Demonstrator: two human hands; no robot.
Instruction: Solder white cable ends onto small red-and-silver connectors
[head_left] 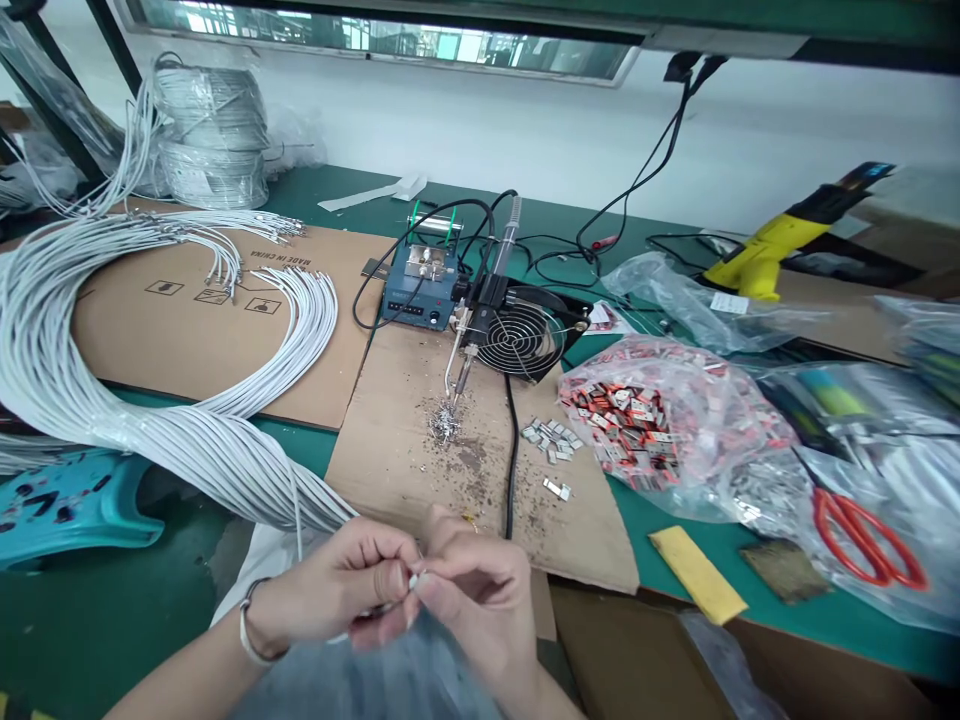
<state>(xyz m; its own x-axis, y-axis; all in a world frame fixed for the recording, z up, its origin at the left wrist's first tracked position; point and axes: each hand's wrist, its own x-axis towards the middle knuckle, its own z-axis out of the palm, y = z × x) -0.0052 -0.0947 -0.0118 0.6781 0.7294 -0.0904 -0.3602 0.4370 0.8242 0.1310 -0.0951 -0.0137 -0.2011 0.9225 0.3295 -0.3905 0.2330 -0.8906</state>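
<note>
Low in the head view, my left hand [367, 580] and my right hand [480, 590] meet, thumbs and fingertips pinched together. Between them shows a small white tip [414, 581], which looks like the end of a white cable; the fingers hide most of it. One strand hangs from the large bundle of white cables [225, 455] down behind my left wrist. Beyond the hands lies a cardboard sheet [420, 480] strewn with dark specks and solder bits [445, 425]. Small metal connector shells [553, 440] rest on its right side.
A soldering station [420, 300], a soldering iron [491, 295] pointing downward and a fan [525, 340] stand behind. To the right are a bag of orange-and-metal parts [630, 420], red-handled scissors [862, 540], a yellow pad [697, 573] and a yellow tool [780, 245]. A turquoise tray [127, 510] sits left.
</note>
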